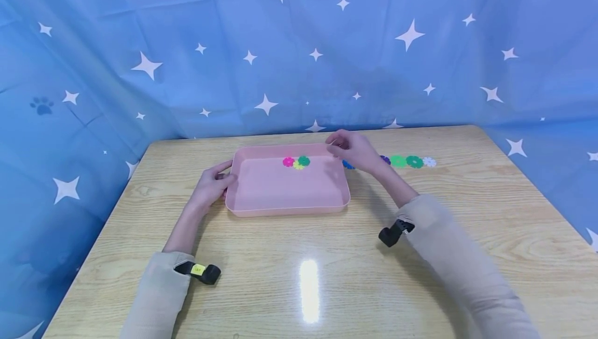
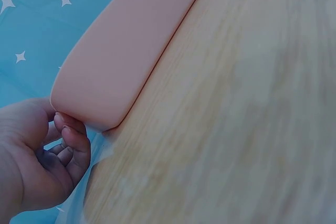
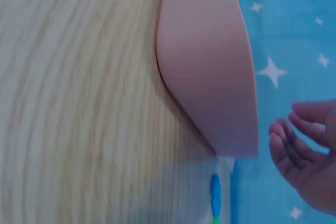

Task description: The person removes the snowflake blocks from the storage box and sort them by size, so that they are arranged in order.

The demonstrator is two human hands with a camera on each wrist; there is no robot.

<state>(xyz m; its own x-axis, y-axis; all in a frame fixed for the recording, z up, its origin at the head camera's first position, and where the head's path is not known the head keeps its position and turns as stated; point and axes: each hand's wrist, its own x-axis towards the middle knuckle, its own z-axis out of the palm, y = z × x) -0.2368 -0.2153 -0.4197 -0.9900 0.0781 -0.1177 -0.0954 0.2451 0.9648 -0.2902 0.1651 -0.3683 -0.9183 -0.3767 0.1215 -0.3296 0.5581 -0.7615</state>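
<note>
Left grip point(image 1: 210, 186) on the pink tray point(image 1: 287, 188), right grip point(image 1: 354, 150) loose: three pieces in, at least five out

Your left grip pinches the tray's left end, thumb over the rim, fingers outside the wall. Your right grip hangs by the far right corner, fingers loosely curved. No piece shows between them; the right wrist view has the fingertips apart from the tray wall.

Tray: flat on the desk point(image 1: 252, 266), toward its far edge, between your two arms.

In the tray: the pink piece point(image 1: 287, 162), the yellow piece point(image 1: 297, 165) and the green piece point(image 1: 304, 160), all flower-shaped, bunched near the far wall. The rest of the tray floor shows bare.

On the desk, off the tray's right side, in a rough row: the blue piece point(image 1: 348, 164) nearest the tray, then the purple piece point(image 1: 385, 159), the light green piece point(image 1: 398, 161), the dark green piece point(image 1: 414, 162) and the white piece point(image 1: 429, 162). Your right hand and wrist cover the stretch between blue and purple; can't tell whether more lie there.

Progress, my judgement: if you are filling the tray, you are under halfway, with the desk row left to bring over.
</note>
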